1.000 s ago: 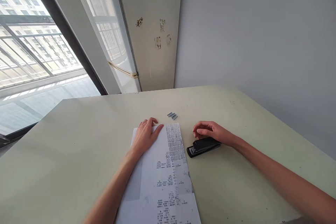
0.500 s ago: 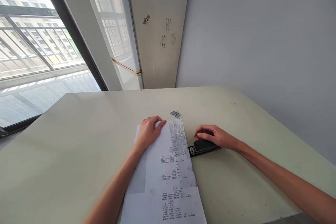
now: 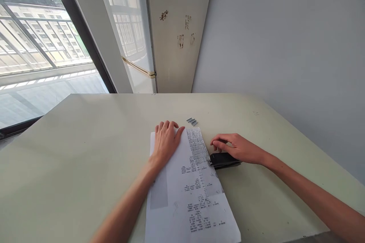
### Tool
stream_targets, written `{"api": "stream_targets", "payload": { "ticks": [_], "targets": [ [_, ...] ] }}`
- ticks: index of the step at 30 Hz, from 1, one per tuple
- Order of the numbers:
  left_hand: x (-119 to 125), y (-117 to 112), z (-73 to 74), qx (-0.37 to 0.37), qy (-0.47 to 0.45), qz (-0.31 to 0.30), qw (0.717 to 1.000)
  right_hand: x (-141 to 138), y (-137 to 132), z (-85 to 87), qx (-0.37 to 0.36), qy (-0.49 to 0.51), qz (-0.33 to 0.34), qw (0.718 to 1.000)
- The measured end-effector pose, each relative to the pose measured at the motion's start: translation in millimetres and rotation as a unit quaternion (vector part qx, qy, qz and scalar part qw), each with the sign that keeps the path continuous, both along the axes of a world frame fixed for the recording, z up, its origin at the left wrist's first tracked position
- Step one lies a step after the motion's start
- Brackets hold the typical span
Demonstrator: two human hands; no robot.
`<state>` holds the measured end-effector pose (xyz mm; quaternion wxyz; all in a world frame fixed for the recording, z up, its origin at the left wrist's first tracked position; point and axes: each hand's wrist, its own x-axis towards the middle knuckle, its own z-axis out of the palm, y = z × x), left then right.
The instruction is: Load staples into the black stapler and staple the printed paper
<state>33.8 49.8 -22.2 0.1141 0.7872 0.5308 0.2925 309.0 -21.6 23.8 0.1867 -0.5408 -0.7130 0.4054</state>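
Observation:
A printed paper sheet (image 3: 182, 186), apparently with more paper beneath, lies on the table. Rows of thin, dense marks that look like staples (image 3: 197, 146) cover its far right part. My left hand (image 3: 167, 138) lies across the far end of the sheet, thumb apart and fingertips over the edge. At the paper's right edge, a black stapler (image 3: 226, 160) has its front end on the margin. The palm side of my right hand (image 3: 235, 147) rests on top of it, fingers curled past its far side; the hand partly hides the stapler.
Several strips of staples (image 3: 192, 121) lie just beyond the sheet's far edge. The pale table (image 3: 85, 167) extends on both sides. Behind it stand a refrigerator (image 3: 173, 64) with a worn side and a grey wall (image 3: 270, 45). A window (image 3: 42, 45) is at the left.
The paper has slid and turned slightly, its near end swinging right. My left hand's fingers now point more straight ahead. The stapler's front end looks lower and meets the paper's edge.

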Motion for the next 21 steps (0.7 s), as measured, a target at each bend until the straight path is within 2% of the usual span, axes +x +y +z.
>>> {"api": "stream_targets", "payload": {
  "ticks": [2, 3, 7, 10, 14, 21],
  "targets": [
    [2, -10, 5.5, 0.022, -0.002, -0.006, 1.000, -4, -1, 9.4, 0.022, -0.023, -0.035, 0.999],
    [2, -17, 9.0, 0.032, -0.002, -0.029, 0.999, -7, -3, 14.3, 0.030, -0.027, -0.048, 0.998],
    [-6, -55, 18.4, 0.043, -0.003, -0.217, 0.975, -26, -11, 28.8, 0.026, -0.037, -0.076, 0.996],
    [-11, -80, 14.7, 0.016, 0.014, -0.319, 0.947, -41, -15, 28.8, 0.012, -0.056, -0.082, 0.995],
    [-9, -93, 2.9, 0.008, 0.046, -0.354, 0.934, -53, -18, 18.0, -0.005, -0.105, -0.068, 0.992],
    [-10, -93, -4.3, 0.002, 0.056, -0.378, 0.924, -58, -22, 9.2, -0.009, -0.163, -0.059, 0.985]
  ]
}}
